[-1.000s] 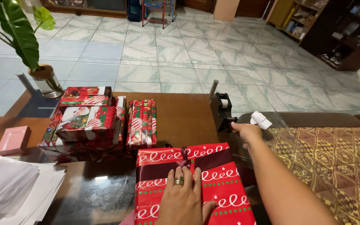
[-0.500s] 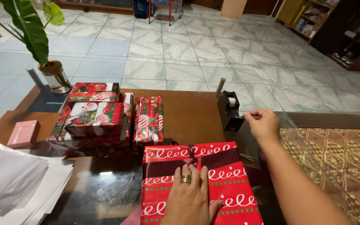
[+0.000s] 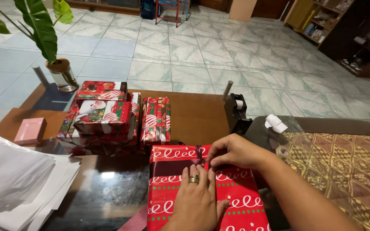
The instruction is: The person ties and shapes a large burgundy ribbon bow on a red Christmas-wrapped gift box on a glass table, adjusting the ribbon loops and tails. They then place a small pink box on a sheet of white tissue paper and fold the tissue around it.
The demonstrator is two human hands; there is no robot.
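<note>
The right hand [image 3: 235, 150] pinches at the dark ribbon [image 3: 199, 153] on the red gift box [image 3: 198, 188], low in the middle of the frame. The left hand [image 3: 198, 201] lies flat and open on it. The box looks wrapped already; the ribbon seems unfinished. Upper right sits the tape holder [image 3: 237, 112] on the bench [image 3: 193, 113].

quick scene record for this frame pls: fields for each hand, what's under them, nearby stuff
left hand: flat, palm down on the red gift box, ring on one finger
right hand: fingertips pinched at the dark ribbon near the box's far edge
surface: dark glossy table
behind box: stack of wrapped gifts, black tape dispenser
left side: pile of white paper, small pink box, plant in glass vase
</note>
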